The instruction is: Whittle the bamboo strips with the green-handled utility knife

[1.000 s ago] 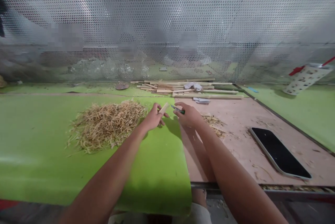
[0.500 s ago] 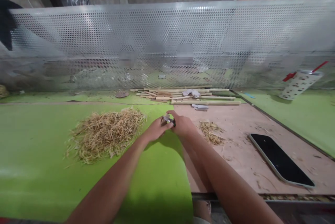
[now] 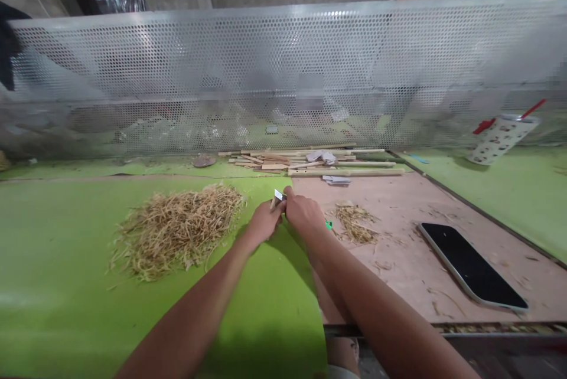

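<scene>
Close together over the green sheet, my two hands meet near the middle of the view. My left hand is closed around a small light-brown piece. My right hand is closed on a small blade, its shiny flat end showing between the hands; its handle is mostly hidden. A green bit shows beside my right wrist. Left of my hands lies a pile of thin straw-coloured strands.
Sticks and folded pale scraps lie along the perforated metal screen. On the right are a phone, a small heap of shavings and a patterned cup with a red straw.
My right hand has turned over the blade, and the blade's shiny face now shows upright between the hands. A green bit has come into sight by my right wrist. The view has shifted slightly.
</scene>
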The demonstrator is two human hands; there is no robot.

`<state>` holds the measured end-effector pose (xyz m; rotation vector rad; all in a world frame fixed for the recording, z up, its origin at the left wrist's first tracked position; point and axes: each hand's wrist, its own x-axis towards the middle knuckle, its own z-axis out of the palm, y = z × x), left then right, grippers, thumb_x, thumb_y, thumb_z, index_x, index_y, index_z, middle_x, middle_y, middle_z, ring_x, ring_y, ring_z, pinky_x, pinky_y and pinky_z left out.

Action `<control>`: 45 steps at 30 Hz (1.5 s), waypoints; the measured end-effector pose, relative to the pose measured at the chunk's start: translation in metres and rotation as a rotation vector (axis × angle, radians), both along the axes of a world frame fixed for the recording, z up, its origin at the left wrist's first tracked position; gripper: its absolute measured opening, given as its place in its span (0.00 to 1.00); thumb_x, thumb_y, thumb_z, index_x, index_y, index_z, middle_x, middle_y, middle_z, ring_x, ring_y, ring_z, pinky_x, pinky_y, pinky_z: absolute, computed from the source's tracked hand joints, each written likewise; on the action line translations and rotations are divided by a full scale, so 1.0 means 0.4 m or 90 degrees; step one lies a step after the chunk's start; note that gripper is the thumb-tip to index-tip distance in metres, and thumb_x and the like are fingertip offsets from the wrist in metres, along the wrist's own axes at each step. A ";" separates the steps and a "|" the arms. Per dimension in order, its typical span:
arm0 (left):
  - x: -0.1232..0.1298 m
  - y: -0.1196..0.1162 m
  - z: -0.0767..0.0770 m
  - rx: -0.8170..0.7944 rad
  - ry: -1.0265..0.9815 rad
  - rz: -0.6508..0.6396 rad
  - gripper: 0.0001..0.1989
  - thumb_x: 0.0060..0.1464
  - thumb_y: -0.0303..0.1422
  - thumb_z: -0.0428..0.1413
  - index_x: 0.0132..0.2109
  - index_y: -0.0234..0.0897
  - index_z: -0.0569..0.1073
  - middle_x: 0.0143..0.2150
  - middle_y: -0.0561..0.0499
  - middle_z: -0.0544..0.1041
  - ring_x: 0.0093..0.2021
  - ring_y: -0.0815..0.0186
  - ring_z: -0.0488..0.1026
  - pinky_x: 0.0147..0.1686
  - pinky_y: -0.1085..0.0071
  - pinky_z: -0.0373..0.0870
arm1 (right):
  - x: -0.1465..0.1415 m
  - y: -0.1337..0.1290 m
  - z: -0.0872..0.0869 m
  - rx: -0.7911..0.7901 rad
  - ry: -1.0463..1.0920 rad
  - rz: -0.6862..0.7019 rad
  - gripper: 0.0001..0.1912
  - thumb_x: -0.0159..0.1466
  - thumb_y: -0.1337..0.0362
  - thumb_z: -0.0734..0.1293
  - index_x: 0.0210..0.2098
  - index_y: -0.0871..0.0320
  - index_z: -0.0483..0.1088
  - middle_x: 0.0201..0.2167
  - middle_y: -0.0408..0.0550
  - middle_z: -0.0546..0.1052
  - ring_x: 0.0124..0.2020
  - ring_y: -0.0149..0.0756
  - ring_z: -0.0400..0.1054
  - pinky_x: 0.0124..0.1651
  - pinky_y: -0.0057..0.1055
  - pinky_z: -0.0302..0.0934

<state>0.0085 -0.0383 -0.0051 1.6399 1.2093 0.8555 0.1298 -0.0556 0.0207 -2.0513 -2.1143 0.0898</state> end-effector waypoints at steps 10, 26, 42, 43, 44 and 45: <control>-0.027 0.019 0.011 -0.052 0.078 -0.098 0.12 0.54 0.40 0.55 0.38 0.35 0.68 0.20 0.57 0.66 0.14 0.74 0.65 0.14 0.76 0.64 | 0.045 0.012 -0.033 -0.027 0.014 0.145 0.34 0.64 0.62 0.58 0.67 0.54 0.42 0.38 0.53 0.79 0.38 0.44 0.73 0.35 0.31 0.58; -0.027 0.026 0.007 -0.041 0.133 -0.067 0.08 0.58 0.35 0.49 0.36 0.35 0.67 0.19 0.56 0.66 0.12 0.74 0.62 0.13 0.78 0.58 | -0.010 -0.009 -0.022 -0.024 -0.020 0.014 0.19 0.68 0.64 0.53 0.59 0.58 0.54 0.36 0.59 0.78 0.39 0.45 0.74 0.38 0.36 0.63; -0.020 0.016 0.018 -0.060 0.013 -0.058 0.13 0.49 0.36 0.59 0.39 0.35 0.67 0.22 0.57 0.67 0.17 0.74 0.65 0.15 0.77 0.66 | 0.034 0.013 -0.038 -0.009 0.004 0.119 0.37 0.63 0.63 0.58 0.68 0.59 0.38 0.39 0.57 0.78 0.40 0.47 0.73 0.38 0.34 0.61; -0.022 0.017 0.018 -0.050 0.021 -0.072 0.13 0.49 0.36 0.59 0.39 0.35 0.67 0.22 0.57 0.67 0.17 0.74 0.65 0.15 0.77 0.66 | 0.037 0.013 -0.038 -0.016 0.001 0.130 0.39 0.63 0.62 0.58 0.68 0.60 0.35 0.39 0.57 0.78 0.40 0.47 0.73 0.38 0.34 0.61; -0.023 0.018 0.018 -0.037 0.029 -0.077 0.12 0.50 0.37 0.59 0.39 0.35 0.67 0.22 0.57 0.67 0.17 0.74 0.65 0.14 0.77 0.65 | 0.039 0.013 -0.037 -0.022 -0.002 0.129 0.40 0.63 0.62 0.58 0.69 0.60 0.34 0.39 0.57 0.78 0.40 0.47 0.73 0.38 0.34 0.61; -0.023 0.018 0.017 -0.024 0.038 -0.077 0.12 0.51 0.37 0.58 0.39 0.35 0.67 0.23 0.57 0.67 0.16 0.74 0.65 0.14 0.77 0.65 | 0.039 0.012 -0.035 -0.026 -0.005 0.119 0.40 0.64 0.62 0.58 0.69 0.59 0.33 0.39 0.57 0.78 0.40 0.47 0.73 0.38 0.34 0.60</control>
